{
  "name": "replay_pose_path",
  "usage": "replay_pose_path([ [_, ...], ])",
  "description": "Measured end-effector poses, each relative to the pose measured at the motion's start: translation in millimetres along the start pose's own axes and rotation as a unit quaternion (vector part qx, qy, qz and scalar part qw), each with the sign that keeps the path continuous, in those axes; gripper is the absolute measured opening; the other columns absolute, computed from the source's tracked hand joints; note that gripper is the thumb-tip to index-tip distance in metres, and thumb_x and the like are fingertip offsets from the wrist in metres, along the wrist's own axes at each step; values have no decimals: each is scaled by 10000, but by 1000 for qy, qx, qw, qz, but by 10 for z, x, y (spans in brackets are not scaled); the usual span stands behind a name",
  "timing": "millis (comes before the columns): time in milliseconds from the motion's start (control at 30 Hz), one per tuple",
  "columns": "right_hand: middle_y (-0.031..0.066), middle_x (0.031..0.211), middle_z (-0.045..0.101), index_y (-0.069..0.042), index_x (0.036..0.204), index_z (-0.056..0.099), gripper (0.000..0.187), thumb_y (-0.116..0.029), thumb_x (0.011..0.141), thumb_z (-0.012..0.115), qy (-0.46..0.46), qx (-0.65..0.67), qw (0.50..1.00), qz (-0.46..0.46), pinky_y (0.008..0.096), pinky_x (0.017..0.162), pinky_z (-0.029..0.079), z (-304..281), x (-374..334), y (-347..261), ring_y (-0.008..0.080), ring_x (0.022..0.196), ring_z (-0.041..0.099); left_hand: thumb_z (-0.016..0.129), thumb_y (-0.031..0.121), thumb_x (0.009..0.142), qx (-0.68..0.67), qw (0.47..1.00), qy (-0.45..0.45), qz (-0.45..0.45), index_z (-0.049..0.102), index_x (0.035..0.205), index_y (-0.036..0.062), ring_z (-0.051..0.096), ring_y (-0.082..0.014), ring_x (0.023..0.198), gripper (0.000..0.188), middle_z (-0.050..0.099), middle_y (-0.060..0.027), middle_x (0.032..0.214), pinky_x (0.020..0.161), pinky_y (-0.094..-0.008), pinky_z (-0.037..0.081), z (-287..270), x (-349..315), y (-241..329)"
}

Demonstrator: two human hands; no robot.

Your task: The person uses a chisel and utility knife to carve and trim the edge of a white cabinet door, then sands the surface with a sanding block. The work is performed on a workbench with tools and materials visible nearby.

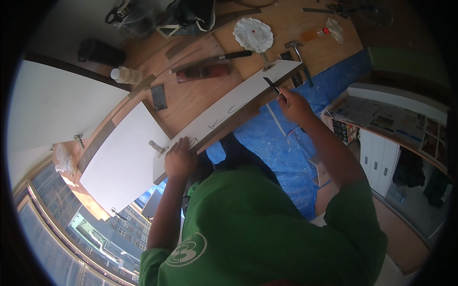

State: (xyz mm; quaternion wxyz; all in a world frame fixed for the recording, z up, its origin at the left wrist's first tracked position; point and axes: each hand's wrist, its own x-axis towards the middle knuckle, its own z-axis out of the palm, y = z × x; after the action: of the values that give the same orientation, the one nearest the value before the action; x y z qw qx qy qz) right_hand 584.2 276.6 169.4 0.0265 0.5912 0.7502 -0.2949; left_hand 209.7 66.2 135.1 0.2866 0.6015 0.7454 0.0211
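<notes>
A long narrow white board [234, 102] with pencil marks lies slanting across the near edge of the workbench. My left hand [179, 159] grips its near left end, fingers over the white face. My right hand [296, 106] is closed around a slim black tool [273, 86], whose tip points up and left over the board's far right end. The tool's exact kind is unclear. One metal hinge [156, 147] sits by the left end of the board, and another hinge [266, 61] by its right end.
On the bench [210, 45] lie a file [210, 62], a red-brown block [202, 73], a hammer [295, 46], a dark square piece [159, 97] and a bottle [125, 75]. A white panel [124, 157] stands left. Blue sheeting [281, 133] covers the floor; a cabinet [377, 157] is right.
</notes>
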Motion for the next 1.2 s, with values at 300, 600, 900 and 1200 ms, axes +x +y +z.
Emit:
replay_pose_path([
  [300, 192, 844, 673, -60, 1195, 626, 263, -201, 978, 670, 104, -46, 993, 14, 475, 687, 511, -332, 347, 869, 369, 778, 673, 682, 163, 793, 5, 1000, 15, 7, 664, 1299, 54, 680, -354, 1213, 518, 684, -203, 1344, 1005, -455, 569, 43, 5, -16],
  [600, 188, 822, 666, -73, 1199, 645, 261, -181, 962, 663, 88, -18, 995, 42, 442, 677, 513, -645, 520, 1157, 353, 756, 669, 678, 172, 795, 4, 999, 46, 26, 661, 1315, 57, 691, -379, 1187, 532, 688, -216, 1329, 1001, -460, 571, 157, 106, 68],
  [900, 103, 821, 634, -27, 1215, 614, 255, -206, 1033, 615, 87, 88, 990, 74, 368, 669, 492, -544, 271, 957, 193, 709, 597, 668, 178, 793, 2, 1000, -4, -8, 669, 1302, 59, 696, -362, 1175, 523, 701, -209, 1305, 1000, -458, 571, -33, 204, 191],
  [1200, 205, 846, 656, -28, 1185, 538, 238, -223, 1060, 593, -112, 195, 974, 0, 460, 709, 507, -58, -200, -326, 366, 766, 667, 657, 189, 805, 11, 999, -23, -36, 677, 1295, 83, 702, -345, 1153, 501, 701, -176, 1315, 997, -461, 566, -116, 186, 242],
])
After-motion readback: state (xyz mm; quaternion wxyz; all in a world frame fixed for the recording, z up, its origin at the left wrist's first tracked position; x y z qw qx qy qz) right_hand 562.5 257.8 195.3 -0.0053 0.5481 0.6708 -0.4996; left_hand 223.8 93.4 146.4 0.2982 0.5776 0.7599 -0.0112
